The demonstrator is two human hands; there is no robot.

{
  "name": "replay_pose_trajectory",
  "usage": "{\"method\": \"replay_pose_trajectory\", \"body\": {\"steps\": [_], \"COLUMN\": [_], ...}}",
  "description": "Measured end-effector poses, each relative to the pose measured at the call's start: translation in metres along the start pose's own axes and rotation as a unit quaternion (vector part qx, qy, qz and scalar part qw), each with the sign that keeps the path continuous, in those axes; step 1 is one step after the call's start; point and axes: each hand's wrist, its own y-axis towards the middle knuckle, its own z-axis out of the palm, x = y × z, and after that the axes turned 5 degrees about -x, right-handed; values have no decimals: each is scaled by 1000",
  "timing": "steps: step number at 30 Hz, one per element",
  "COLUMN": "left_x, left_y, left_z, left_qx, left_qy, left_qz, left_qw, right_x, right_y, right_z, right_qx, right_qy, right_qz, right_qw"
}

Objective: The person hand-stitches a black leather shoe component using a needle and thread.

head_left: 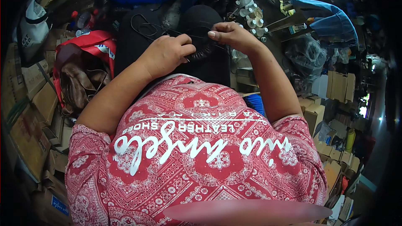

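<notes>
1. Nearest: red patterned short-sleeve shirt w/ white lettering point(197, 150) filling lower frame; both bare forearms rising from it toward centre.
2. Left hand point(167, 54) curled nearly closed, fingers folded tight over edge of dark rounded black shoe piece point(201, 37) on lap, centre frame, just above shirt. Knuckles up, thumb hidden; clamped on the piece.
3. Right hand point(232, 35) just beside, touching top of same piece; thumb & forefinger pinched together, almost no gap, apparently on thin dark thread point(146, 27) – too fine to tell for sure.
4. Thread loops over black surface, left of hands.
5. Left side: open red bag w/ brown leather inside point(83, 71); cardboard boxes point(29, 113) stacked beyond.
6. Far top right: cluster of small white spools point(251, 16), blue fabric point(335, 21) on cluttered bench.
</notes>
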Motion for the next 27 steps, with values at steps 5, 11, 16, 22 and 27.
{"method": "replay_pose_trajectory", "body": {"steps": [5, 11, 16, 22, 27], "left_x": [17, 48, 50, 40, 35], "left_y": [13, 52, 71, 78, 81], "left_z": [-14, -2, -5, -2, 0], "left_qx": [-46, 9, 82, 102, 119], "left_qy": [-207, -359, -383, -379, -381], "left_qz": [-49, -152, -145, -140, -142], "left_qw": [976, 921, 909, 909, 906], "right_x": [5, 26, 39, 35, 33], "right_y": [1, -10, -23, -36, -57], "right_z": [17, 25, 28, 23, 28], "right_qx": [-6, -271, -109, -71, -110], "right_qy": [35, -105, -123, -163, -88], "right_qz": [-26, -189, -17, -47, -48], "right_qw": [999, 938, 986, 983, 989]}}
